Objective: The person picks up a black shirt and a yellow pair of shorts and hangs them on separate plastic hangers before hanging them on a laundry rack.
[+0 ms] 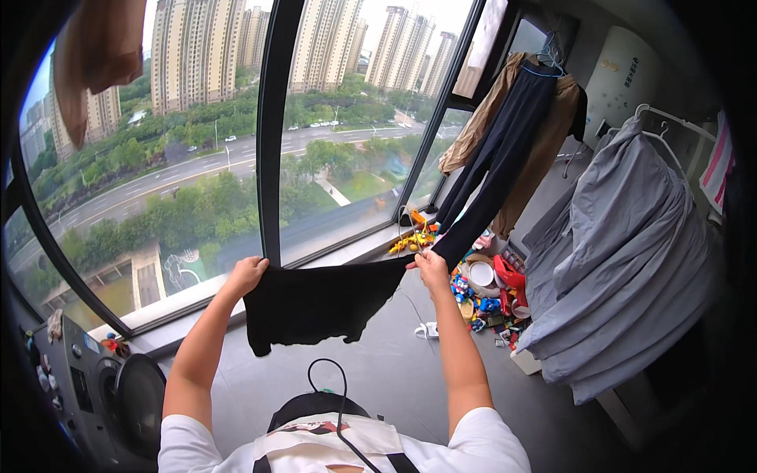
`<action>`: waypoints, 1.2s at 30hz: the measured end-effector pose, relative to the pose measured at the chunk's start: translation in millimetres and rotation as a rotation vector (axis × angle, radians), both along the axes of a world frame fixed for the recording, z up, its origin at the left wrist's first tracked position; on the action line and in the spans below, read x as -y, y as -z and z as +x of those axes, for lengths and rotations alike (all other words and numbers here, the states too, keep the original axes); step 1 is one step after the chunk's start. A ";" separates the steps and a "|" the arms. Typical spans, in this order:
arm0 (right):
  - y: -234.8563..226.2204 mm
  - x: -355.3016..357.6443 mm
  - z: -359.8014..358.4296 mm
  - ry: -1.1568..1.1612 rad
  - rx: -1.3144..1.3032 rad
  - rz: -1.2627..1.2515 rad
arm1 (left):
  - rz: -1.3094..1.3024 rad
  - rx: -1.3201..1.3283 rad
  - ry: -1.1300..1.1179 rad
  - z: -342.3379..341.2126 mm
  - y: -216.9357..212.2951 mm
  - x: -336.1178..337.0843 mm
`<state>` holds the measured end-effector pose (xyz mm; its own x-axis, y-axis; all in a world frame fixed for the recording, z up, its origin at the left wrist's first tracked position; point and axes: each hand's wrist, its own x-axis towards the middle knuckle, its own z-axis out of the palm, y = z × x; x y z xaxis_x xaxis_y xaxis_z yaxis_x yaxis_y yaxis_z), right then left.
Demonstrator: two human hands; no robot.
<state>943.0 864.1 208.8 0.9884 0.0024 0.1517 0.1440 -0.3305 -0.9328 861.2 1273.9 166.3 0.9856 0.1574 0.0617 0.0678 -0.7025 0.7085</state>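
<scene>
A black garment (319, 303) is stretched wide between my two hands, its lower edge hanging loose and uneven above the floor. My left hand (251, 274) grips its upper left corner, fingers closed on the cloth. At the other upper corner my right hand (430, 268) pinches the fabric. Whether it is a top or another kind of clothing cannot be told. Just past my right hand hang dark trousers (516, 134) on a blue hanger (550, 57), with brown clothing (552, 146) behind them.
Tall windows (339, 158) run along the front. A washing machine (91, 386) stands at the left with its round door (140, 402) open. Mixed toys (489, 296) lie heaped at the right, beside a rack of grey cloth (623, 244). A white power strip (426, 330) rests on the floor.
</scene>
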 end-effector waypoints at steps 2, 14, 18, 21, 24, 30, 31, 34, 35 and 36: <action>3.1 15.1 21.1 0.009 -0.045 0.017 | -0.118 0.004 0.013 40.9 4.1 5.9; -11.3 69.7 111.6 0.278 0.111 0.160 | -1.216 -0.264 0.303 198.4 -87.3 151.6; -18.8 55.1 125.4 0.296 0.210 0.276 | -1.626 -0.400 0.253 246.0 -88.5 174.8; -24.9 35.9 133.4 0.229 0.238 0.229 | -1.777 -0.397 0.252 278.6 -91.6 198.0; -29.4 -1.0 150.9 0.298 0.313 0.191 | -1.890 -0.320 0.343 314.0 -93.7 205.2; -38.9 -67.6 197.1 0.321 0.441 0.113 | -1.766 -0.200 0.586 333.9 -137.9 219.1; -46.3 -80.8 205.1 0.291 0.434 0.080 | -1.716 -0.220 0.603 342.1 -138.4 217.7; -55.1 -93.1 236.5 0.388 0.412 -0.075 | -1.432 -0.223 0.764 360.5 -141.8 211.3; -50.0 -87.1 250.0 0.410 0.406 -0.112 | -1.379 -0.194 0.783 365.1 -147.0 206.4; -50.0 -77.6 260.2 0.359 0.348 -0.104 | -1.234 -0.037 0.803 380.1 -141.1 204.0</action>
